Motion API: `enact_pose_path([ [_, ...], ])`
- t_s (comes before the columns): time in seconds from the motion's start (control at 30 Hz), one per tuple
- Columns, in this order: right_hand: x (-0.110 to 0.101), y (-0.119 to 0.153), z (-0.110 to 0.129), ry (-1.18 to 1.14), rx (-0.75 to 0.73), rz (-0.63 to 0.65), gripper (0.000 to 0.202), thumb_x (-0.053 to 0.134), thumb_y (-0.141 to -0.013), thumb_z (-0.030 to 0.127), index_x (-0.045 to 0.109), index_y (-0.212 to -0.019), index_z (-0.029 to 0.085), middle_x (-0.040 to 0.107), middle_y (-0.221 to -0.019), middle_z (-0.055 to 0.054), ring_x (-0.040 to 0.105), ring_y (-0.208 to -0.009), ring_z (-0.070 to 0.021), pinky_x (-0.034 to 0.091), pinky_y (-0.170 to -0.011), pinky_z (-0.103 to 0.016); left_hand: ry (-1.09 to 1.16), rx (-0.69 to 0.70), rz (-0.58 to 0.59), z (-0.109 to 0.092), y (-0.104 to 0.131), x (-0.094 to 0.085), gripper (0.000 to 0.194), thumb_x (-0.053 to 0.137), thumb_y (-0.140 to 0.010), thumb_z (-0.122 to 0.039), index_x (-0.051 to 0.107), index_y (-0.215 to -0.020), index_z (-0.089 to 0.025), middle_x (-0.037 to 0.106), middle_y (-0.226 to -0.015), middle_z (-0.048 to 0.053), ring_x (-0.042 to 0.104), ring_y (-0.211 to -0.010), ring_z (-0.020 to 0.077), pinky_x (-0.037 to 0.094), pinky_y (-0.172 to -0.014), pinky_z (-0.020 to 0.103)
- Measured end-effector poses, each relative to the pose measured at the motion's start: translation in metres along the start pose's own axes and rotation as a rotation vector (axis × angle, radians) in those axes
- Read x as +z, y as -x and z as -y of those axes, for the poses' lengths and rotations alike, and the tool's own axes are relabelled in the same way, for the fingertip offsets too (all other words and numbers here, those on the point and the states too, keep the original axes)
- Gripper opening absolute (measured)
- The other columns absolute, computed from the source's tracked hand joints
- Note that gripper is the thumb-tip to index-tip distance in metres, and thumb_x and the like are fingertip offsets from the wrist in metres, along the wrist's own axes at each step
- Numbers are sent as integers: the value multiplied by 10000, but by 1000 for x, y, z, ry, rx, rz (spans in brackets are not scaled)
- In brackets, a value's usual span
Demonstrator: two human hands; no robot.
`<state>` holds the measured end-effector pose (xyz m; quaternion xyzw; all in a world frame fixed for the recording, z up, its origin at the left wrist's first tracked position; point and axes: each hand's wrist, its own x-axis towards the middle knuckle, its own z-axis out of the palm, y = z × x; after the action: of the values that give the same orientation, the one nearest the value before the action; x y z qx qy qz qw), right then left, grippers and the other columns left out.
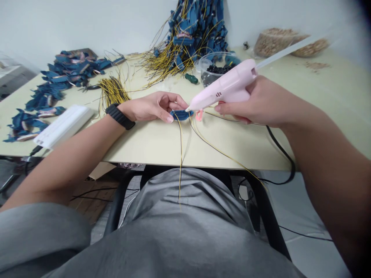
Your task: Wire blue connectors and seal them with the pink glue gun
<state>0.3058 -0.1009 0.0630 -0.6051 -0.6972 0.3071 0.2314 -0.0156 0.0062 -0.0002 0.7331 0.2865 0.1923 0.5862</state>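
Note:
A pink glue gun point(223, 87) with a long clear glue stick in its back is gripped by my right hand point(261, 102). Its nozzle points left and touches or nearly touches the right end of a small blue piece point(182, 115). My left hand point(160, 107) pinches that blue piece at its left end between thumb and fingers. Two thin yellow-and-black wires point(181, 154) run from the piece, one hanging down over the table edge and one trailing to the lower right. A small pink stand point(199, 115) shows under the nozzle.
Blue pieces point(66, 71) lie at the left, beside a wire bundle point(113, 90) and a white box point(63, 125). Behind are a large blue pile point(197, 27), a green bottle-like item point(191, 78), a tub of black parts point(211, 71) and bags point(274, 41). A black cable point(285, 154) loops at right.

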Motion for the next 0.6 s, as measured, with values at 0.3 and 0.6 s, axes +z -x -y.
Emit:
enact_pose_path([
  [0.3,-5,-3,-11,-82,-89,59,462,910,-985,305,613,-636,250,583,-577,-1,500,-561,-150,328,-564,-354,73,9,-7,-2,3,0,679,1200,-618,-515,919,-1155,-210,906,-1044,97,796,-807,183,612,-686,247],
  [0.6,0,0,-3,-79,-16,40,323,898,-1006,210,694,-759,245,619,-617,-6,504,-559,-154,338,-556,-372,53,4,12,2,2,-4,779,1206,-628,-612,931,-1229,-199,880,-1007,96,780,-797,192,619,-740,285],
])
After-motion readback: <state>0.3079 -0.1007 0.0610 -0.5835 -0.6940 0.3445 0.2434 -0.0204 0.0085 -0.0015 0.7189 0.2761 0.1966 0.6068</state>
